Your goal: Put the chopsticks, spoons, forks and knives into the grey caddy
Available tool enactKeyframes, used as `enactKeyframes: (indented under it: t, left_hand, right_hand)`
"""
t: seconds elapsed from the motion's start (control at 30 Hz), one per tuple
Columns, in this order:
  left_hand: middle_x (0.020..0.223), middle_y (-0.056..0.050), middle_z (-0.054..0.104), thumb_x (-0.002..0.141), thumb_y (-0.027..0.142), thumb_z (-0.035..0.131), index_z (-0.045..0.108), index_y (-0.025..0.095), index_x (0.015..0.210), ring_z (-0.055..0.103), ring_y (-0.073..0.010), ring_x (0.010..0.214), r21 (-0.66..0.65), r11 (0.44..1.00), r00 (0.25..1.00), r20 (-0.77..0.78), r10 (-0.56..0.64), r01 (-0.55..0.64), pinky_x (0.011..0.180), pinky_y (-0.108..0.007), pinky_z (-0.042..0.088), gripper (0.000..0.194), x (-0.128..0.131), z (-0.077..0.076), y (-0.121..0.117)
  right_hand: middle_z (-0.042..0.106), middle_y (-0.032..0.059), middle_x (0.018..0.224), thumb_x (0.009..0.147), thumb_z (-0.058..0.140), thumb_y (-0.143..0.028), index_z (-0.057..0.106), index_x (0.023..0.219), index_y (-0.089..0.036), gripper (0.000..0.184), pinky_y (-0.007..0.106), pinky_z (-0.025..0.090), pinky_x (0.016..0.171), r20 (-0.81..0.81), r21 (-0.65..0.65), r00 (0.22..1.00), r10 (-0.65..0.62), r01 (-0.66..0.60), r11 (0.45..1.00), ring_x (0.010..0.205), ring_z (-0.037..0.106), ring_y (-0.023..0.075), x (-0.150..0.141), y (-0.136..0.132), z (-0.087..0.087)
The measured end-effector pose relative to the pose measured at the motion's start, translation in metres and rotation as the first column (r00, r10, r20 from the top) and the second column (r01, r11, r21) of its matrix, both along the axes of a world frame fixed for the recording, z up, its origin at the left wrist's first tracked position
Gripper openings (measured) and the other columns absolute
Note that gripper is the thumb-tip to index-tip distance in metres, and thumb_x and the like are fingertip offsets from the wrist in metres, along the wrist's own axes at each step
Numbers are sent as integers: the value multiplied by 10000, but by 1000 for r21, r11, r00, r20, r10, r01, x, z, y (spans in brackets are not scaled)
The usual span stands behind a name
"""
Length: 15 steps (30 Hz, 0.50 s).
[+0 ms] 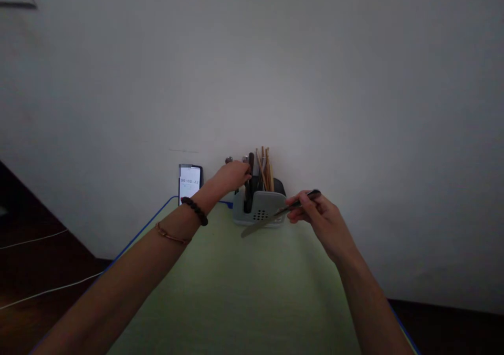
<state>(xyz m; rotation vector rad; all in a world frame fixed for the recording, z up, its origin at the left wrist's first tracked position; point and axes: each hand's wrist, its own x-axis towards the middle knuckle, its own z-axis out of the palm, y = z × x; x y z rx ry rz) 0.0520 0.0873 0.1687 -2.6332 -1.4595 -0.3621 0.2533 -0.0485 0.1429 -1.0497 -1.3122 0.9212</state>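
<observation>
A grey utensil holder (258,212) stands at the far end of the pale green table (236,292), against the white wall. Several wooden chopsticks (266,168) and dark-handled utensils stick up out of it. My left hand (233,175) reaches over the holder's left side and its fingers close on a dark handle (250,176) standing in it. My right hand (318,218) is to the right of the holder, pinching a knife (271,219) by its dark handle, the blade pointing down and left in front of the holder.
A phone (190,183) with a lit timer screen leans on the wall left of the holder. The table has a blue edge (134,238). White cables (43,291) run over the dark floor at the left.
</observation>
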Motion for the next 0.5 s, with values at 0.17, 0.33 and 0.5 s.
enactKeyframes:
  t: [0.17,0.33,0.5]
  left_hand:
    - [887,-129,691,834,157,511,661,132,900,649,-233,844,1,998,998,-15,65,-65,735,-297,480,166,1,6,-1]
    - [915,-95,695,849,231,511,662,161,929,640,-211,852,34,997,997,22,71,-71,741,-280,468,185,-7,17,6]
    - [894,-76,701,850,233,526,662,130,925,630,-180,835,133,990,988,155,28,-49,756,-267,459,187,-19,30,13]
  right_hand:
    - [689,37,721,795,611,-474,637,806,-169,306,280,548,600,18,10,1000,16,-16,1000,582,629,123,-1,-1,0]
    - [699,45,782,806,607,-446,636,799,-169,278,263,550,587,11,24,1000,7,-7,1000,577,631,112,-1,-1,-1]
    - [703,48,819,808,608,-437,633,810,-171,267,260,556,579,3,34,1000,1,-1,999,584,632,110,0,0,-1]
